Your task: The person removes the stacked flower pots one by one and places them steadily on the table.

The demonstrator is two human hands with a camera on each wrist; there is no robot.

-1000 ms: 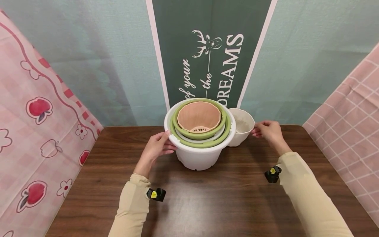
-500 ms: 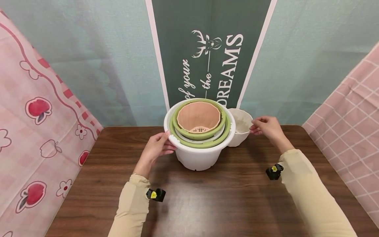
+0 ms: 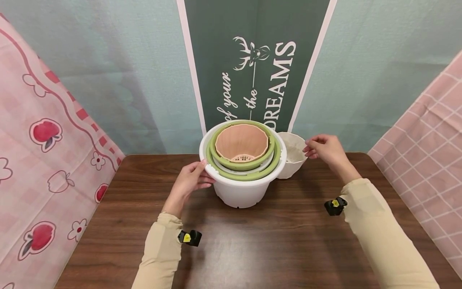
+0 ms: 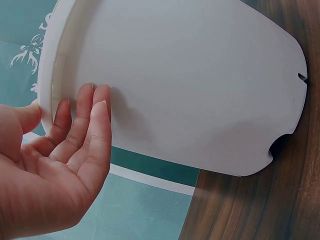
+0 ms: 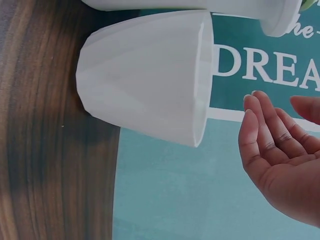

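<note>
A large white flowerpot stands on the table with smaller pots nested inside it. Among these are an outer green pot, an inner green pot and a peach pot with a perforated base on top. My left hand grips the large pot's rim at its left side; in the left wrist view the thumb lies over the rim, fingers beneath. Behind the stack at right is a small cream-white pot, partly hidden. My right hand is beside its rim, loosely bent, holding nothing; the right wrist view shows a gap between them.
The brown wooden table ends at a teal cloth backdrop right behind the pots. Pink patterned cloths hang along the left and right sides. A small black camera is strapped to each wrist.
My right hand has let go of the small pot's rim and risen slightly up and leftward. The left hand and the nested pots have stayed in place.
</note>
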